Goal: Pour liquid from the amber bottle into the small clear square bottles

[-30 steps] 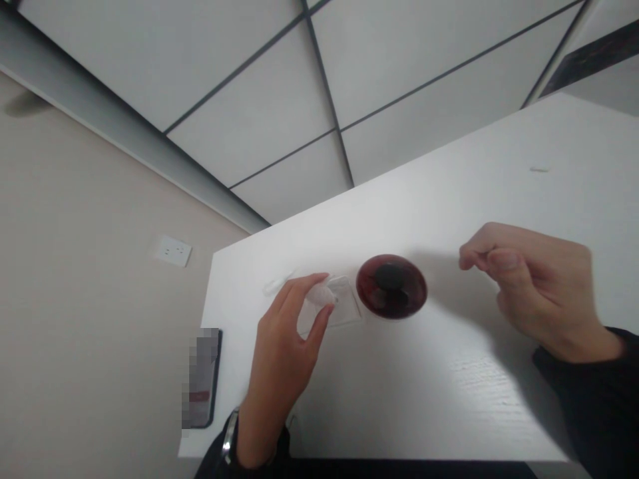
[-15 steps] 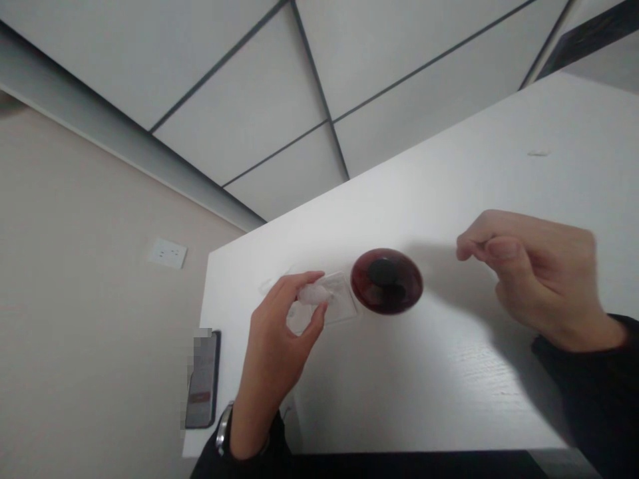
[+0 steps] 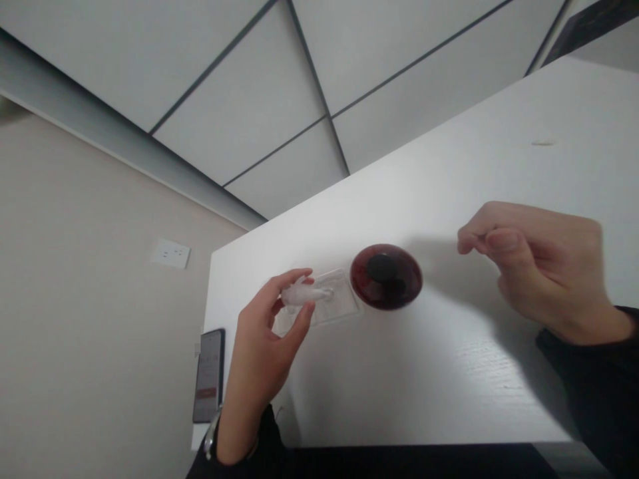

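My left hand is closed, its thumb and fingers around a small whitish, translucent piece with a narrow end pointing right; its exact kind is unclear. Under that piece lies a clear, shallow plastic tray on the white table. Just right of the tray, close to its edge, stands a dark red, glossy round object with a black disc-like part at its middle. Further right, my right hand is raised with the fingers curled in and the thumb pressed against them. Whatever it may hold is hidden.
A phone with a lit screen lies at the table's left edge, near my wristwatch. A small pale sliver rests at the far right. White panels border the table's back; a wall socket is at left.
My left hand has shifted slightly left with the translucent piece, so more of the piece and tray shows. The right hand keeps its closed pose. The view has tilted slightly.
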{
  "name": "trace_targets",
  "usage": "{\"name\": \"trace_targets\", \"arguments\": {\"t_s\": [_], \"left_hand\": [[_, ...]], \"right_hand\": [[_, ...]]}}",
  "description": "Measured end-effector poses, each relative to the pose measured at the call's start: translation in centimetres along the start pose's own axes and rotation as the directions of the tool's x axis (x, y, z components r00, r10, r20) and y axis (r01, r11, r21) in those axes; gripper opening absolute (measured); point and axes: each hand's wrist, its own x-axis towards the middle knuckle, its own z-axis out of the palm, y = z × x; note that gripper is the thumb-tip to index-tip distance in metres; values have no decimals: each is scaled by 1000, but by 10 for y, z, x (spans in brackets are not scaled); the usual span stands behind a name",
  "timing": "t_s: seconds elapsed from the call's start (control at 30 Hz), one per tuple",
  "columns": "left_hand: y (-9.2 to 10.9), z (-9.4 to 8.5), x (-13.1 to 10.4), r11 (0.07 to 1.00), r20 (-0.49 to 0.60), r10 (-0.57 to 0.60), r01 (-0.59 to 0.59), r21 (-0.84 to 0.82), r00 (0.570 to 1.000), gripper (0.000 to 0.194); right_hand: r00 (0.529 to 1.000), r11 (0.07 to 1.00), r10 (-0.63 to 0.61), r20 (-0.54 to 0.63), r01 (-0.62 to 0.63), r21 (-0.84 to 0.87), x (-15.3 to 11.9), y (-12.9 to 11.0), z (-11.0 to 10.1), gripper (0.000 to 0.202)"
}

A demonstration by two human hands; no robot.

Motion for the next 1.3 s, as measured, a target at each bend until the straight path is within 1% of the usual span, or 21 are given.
{"name": "trace_targets", "arguments": {"t_s": [0.17, 0.3, 0.43, 0.5, 0.6, 0.7, 0.83, 0.97, 1.1, 1.2, 1.3], "left_hand": [[6, -13, -3, 991, -76, -88, 80, -107, 993, 29], [8, -18, -1, 977, -118, -138, 115, -181, 983, 31], [2, -21, 1, 960, -121, -178, 146, -239, 976, 24], [-2, -24, 1, 956, -125, -193, 158, -248, 973, 21], [-8, -29, -2, 946, -113, -228, 193, -260, 967, 21], [-12, -32, -5, 937, -91, -260, 229, -263, 961, 25], [-19, -31, -7, 925, -54, -301, 278, -258, 952, 37], [-28, -30, -5, 929, -46, -276, 254, -270, 960, 44], [-36, -29, -4, 936, -28, -263, 248, -250, 964, 49], [-38, -29, -3, 933, -19, -269, 255, -253, 963, 48], [-38, -29, -3, 923, -38, -266, 243, -299, 963, 44]], "right_hand": [[1000, 1000, 9, -5, -9, 3, -1, 1, -1, 53], [1000, 1000, 5, 18, -4, -11, -1, 2, 0, 53], [1000, 1000, -4, 0, 4, -16, -1, 2, -1, 52], [1000, 1000, -7, 11, 7, -20, -1, 2, -1, 53], [1000, 1000, -6, 6, 6, -30, -2, 3, -2, 52], [1000, 999, -14, 0, 14, -37, -3, 4, -2, 51], [1000, 999, -13, 5, 14, -49, -4, 5, -1, 51], [1000, 999, -12, 1, 12, -45, -4, 5, -1, 52], [999, 998, 30, 32, -28, -56, -4, 3, -3, 54], [998, 997, 45, 33, -43, -57, -5, 2, -3, 54], [999, 997, 47, 8, -47, -63, -5, 2, -2, 55]]}}
